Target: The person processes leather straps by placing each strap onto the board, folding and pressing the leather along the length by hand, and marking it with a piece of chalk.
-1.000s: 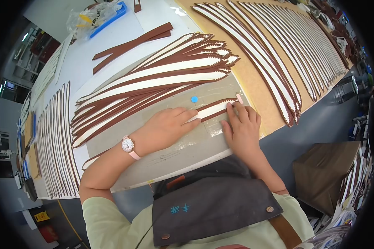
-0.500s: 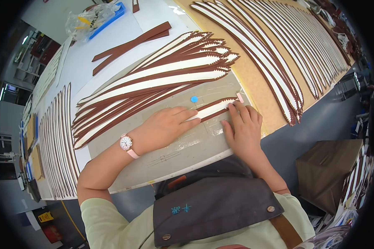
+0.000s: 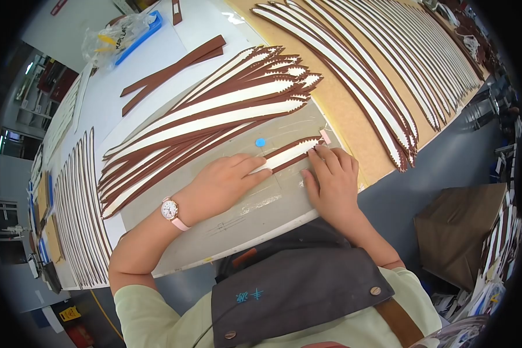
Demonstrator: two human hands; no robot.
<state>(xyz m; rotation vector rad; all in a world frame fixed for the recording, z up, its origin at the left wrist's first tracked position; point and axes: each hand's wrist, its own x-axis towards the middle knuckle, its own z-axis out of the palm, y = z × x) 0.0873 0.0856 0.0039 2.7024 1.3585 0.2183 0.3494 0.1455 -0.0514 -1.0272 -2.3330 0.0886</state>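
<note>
A brown strip with a white middle band and a toothed pointed end (image 3: 293, 154) lies flat on a grey board (image 3: 214, 226). My left hand (image 3: 229, 182), with a watch (image 3: 170, 210) on its wrist, rests over the strip's left part, fingers stretched and thumb and forefinger at its two edges; the part beneath is hidden. At the pointed end, my right hand (image 3: 335, 180) touches the lower edge with its fingertips, its thumb held apart on the board. A small pink tab (image 3: 325, 137) sits by the tip, and a blue round piece (image 3: 260, 142) lies above the strip.
A pile of similar strips (image 3: 214, 119) lies beyond my left hand. More strips (image 3: 359, 81) fan over the tan board at right, with thin ones (image 3: 78, 209) at far left. Plain brown strips (image 3: 174, 72) and a blue tray (image 3: 139, 40) with plastic bags are farther back.
The camera view has shifted slightly, moving the table scene a little left. Both hands stay on the same strip, in nearly the same pose.
</note>
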